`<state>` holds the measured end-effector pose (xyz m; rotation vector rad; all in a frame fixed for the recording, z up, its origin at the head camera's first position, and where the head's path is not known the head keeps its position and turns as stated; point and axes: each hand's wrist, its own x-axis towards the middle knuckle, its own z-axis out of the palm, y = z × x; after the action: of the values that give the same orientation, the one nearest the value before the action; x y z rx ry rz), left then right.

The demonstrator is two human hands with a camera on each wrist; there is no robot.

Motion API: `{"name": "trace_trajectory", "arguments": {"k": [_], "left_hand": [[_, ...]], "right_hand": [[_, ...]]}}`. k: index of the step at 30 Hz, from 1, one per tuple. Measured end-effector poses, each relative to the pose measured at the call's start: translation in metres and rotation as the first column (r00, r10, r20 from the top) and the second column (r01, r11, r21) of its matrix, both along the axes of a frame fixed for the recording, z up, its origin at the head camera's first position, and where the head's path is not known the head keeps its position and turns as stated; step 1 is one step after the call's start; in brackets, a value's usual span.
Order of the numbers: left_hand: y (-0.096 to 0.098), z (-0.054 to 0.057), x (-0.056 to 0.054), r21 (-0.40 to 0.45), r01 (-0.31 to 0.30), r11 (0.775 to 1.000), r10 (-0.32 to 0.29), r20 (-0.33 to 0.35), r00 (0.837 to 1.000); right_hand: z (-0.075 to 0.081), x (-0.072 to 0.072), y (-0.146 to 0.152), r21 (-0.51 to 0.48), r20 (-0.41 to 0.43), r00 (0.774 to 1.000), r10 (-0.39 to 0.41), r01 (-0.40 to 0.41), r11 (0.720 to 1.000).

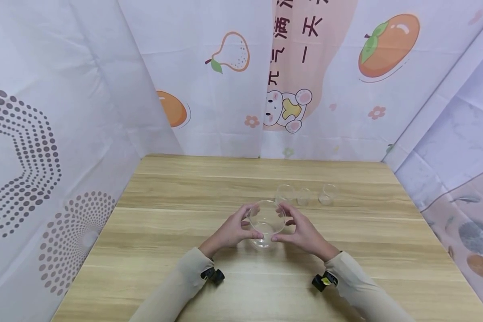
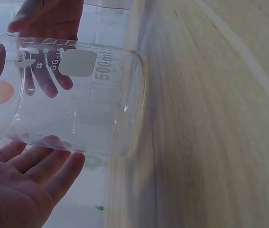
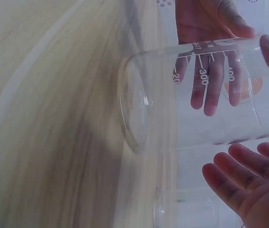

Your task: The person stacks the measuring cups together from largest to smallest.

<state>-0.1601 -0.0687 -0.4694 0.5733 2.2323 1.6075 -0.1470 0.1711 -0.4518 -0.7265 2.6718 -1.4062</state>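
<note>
A large clear glass beaker (image 1: 267, 219) is between both hands over the middle of the table. White print on its wall reads 500ml in the left wrist view, and graduation marks show in the right wrist view. My left hand (image 1: 234, 229) holds its left side, thumb near the front of the rim and fingers spread along the wall. From the right, my right hand (image 1: 306, 232) holds it the same way, with the two thumbs close together in front. The beaker's base (image 3: 133, 107) is right at the tabletop. Nothing shows inside the glass.
Behind the large beaker stand three smaller clear glasses: a left one (image 1: 285, 192), a middle one (image 1: 303, 197) and a right one (image 1: 327, 195). The wood-grain table (image 1: 165, 214) ends at a printed curtain (image 1: 213, 103) behind, with more curtains at both sides.
</note>
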Motion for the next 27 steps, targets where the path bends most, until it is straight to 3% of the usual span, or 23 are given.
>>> {"name": "trace_trajectory", "arguments": {"k": [7, 12, 20, 27], "left_hand": [[0.001, -0.001, -0.001, -0.016, 0.008, 1.000, -0.008, 0.031, 0.999], [0.000, -0.001, -0.001, -0.017, 0.027, 0.999, -0.027, -0.002, 1.000], [-0.001, 0.001, 0.000, -0.021, 0.015, 1.000, -0.015, -0.026, 1.000], [-0.001, 0.000, 0.000, -0.036, 0.026, 0.999, -0.027, -0.035, 0.999]], "right_hand": [[0.007, -0.003, 0.006, 0.028, -0.024, 0.999, 0.039, -0.039, 0.999], [0.016, -0.009, 0.015, 0.088, -0.042, 0.996, 0.078, -0.074, 0.993], [0.032, -0.018, 0.026, 0.083, -0.031, 0.995, 0.100, -0.097, 0.992], [0.047, -0.028, 0.033, 0.073, -0.056, 0.997, 0.056, -0.052, 0.996]]}}
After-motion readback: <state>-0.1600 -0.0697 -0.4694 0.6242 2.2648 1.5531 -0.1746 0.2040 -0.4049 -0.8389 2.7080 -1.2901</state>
